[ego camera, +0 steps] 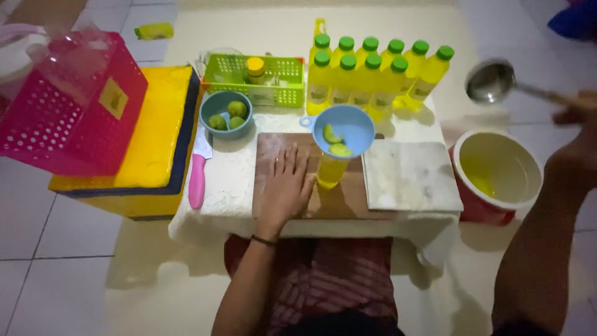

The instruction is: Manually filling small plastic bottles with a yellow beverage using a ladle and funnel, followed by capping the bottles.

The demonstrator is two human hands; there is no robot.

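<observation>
Bench [236,186], front edge: left hand [285,186] open, flat on cutting board [339,202], touching the bottle [329,172] under blue funnel [348,129]. Right hand [581,115] grips ladle [491,81] above red pot [497,171]. Risk: top-heavy funnel tips bottle, spilling.

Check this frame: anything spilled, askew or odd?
No spill visible. One oddity: the blue funnel on the bottle holds two lime pieces and sits off-centre. The left hand lies flat beside it; the right hand holds the ladle.

The cloth-covered tabletop [230,186] carried a wooden board [339,202], a marble slab [410,177], a pink knife [198,177], a lime bowl [210,106], a green basket [283,84] and capped yellow bottles [373,78].
</observation>
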